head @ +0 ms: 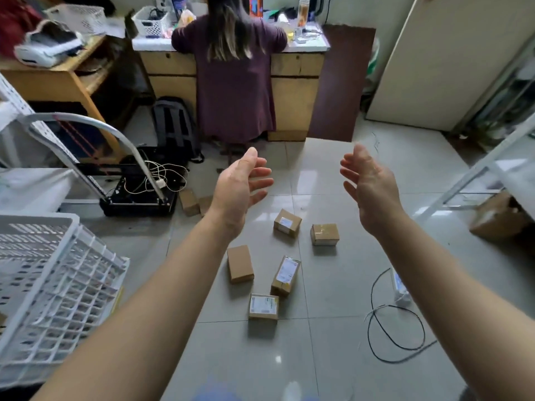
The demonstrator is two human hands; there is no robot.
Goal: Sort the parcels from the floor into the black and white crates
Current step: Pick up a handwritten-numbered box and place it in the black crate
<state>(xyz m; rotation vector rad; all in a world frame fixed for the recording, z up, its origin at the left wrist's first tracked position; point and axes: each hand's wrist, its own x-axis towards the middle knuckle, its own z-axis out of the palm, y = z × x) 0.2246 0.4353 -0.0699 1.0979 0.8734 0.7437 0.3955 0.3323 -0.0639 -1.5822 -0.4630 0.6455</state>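
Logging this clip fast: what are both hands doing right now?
Left hand: open, fingers relaxed, holding nothing, raised above the parcels.
Right hand: open, fingers relaxed, holding nothing.

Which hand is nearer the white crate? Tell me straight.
Left. The left hand hangs open in the air to the right of the white crate. The right hand, also open, is even farther right, beyond the left hand.

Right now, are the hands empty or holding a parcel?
Empty. The left hand and right hand are open, gripping nothing; the small brown cardboard parcels lie on the grey tiled floor.
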